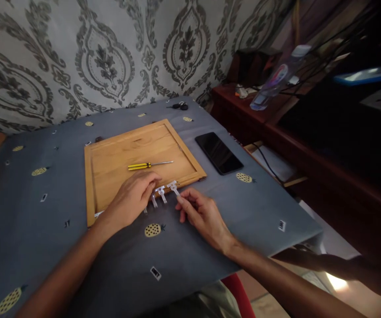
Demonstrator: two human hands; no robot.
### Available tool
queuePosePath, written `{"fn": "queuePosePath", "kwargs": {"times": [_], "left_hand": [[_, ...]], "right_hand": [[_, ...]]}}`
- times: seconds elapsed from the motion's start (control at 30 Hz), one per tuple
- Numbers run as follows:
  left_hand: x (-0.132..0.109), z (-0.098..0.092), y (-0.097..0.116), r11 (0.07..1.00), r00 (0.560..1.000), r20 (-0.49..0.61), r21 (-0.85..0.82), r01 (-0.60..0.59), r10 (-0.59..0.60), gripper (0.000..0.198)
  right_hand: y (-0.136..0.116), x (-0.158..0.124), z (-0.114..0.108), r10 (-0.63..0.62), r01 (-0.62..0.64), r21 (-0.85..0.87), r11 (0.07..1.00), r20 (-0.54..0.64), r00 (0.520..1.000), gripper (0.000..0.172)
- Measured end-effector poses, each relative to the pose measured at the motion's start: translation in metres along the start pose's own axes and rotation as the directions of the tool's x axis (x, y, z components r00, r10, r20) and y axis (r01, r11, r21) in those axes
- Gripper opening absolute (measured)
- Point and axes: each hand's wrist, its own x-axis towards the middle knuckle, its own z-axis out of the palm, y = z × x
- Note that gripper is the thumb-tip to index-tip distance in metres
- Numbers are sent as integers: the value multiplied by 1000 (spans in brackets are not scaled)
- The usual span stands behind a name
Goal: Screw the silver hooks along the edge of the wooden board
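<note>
A shallow wooden panel [120, 154] with a raised border lies on the cloth-covered table. My right hand [203, 216] pinches the stem of a small T-shaped metal bracket [173, 187] at the panel's near right edge. More such brackets [161, 194] sit in a row along that edge, to the left of the first. My left hand [132, 196] rests over the near edge beside them, fingers curled together; its fingertips are partly hidden, and what they grip I cannot make out. A yellow and black screwdriver [150, 165] lies on the panel, just beyond my left hand.
A black phone [219, 153] lies right of the panel, and keys [180, 105] lie near the wall. On the dark red desk [266, 119] at right stands a plastic bottle [278, 79] among cables. The table's right edge slants toward me.
</note>
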Motion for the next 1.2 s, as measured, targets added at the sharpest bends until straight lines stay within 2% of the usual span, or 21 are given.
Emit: {"fn": "queuePosePath", "kwargs": {"times": [0.17,0.43,0.93,1.2], "left_hand": [[-1,2,5,999,999,11,30,-33,33,24],[-2,4,0,996,998,19,62,-66,65,25],[4,5,5,997,993,113,52,-49,43,36],[3,6,6,997,992,119,58,-48,41,38]], "right_hand": [[0,1,2,10,-9,-35,999,16,1000,22],[2,6,5,78,-78,4,997,45,996,24],[1,10,5,42,-38,-43,998,85,996,23],[-1,11,2,13,-2,-94,996,119,993,23]]}}
